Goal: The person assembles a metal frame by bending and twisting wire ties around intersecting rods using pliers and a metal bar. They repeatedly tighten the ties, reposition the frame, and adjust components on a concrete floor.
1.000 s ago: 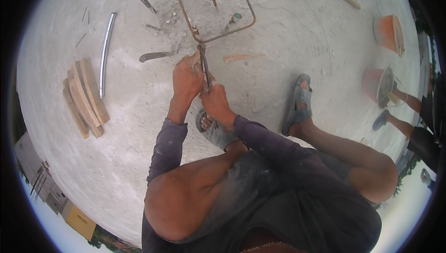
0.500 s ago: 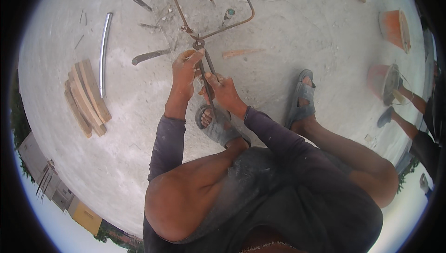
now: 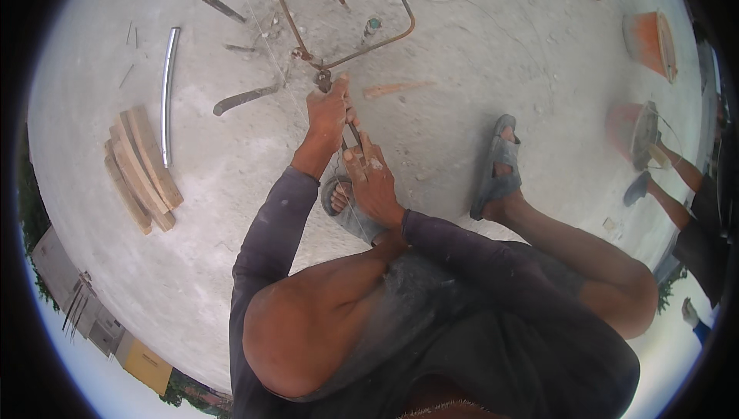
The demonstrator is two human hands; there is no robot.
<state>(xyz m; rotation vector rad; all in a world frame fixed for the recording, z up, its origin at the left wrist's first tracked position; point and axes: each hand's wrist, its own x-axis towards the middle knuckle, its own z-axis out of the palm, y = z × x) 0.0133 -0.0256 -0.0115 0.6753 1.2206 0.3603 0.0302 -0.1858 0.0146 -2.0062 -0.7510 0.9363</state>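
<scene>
I squat on a concrete floor (image 3: 231, 188). My left hand (image 3: 329, 111) grips the upper part of a pair of pincers (image 3: 323, 80) whose jaws sit at a joint of a rusty bent rebar frame (image 3: 350, 53). My right hand (image 3: 373, 180) closes around the lower end of the pincer handles, just below the left hand. Thin wire seems to run from the joint, too fine to tell clearly. My grey sandals (image 3: 496, 169) flank the hands; the left foot (image 3: 342, 203) lies partly under my right wrist.
A stack of wooden slats (image 3: 138, 169) and a curved silver metal strip (image 3: 165, 92) lie at the left. A dark blade-like tool (image 3: 242, 100) and small scraps lie near the frame. Orange tubs (image 3: 650, 42) stand at the right, where another person's legs (image 3: 670, 188) show.
Both hands have slid down and toward me along the pincers, the right hand pulling lower on the handles. The view has shifted so the rebar frame sits nearer the top edge.
</scene>
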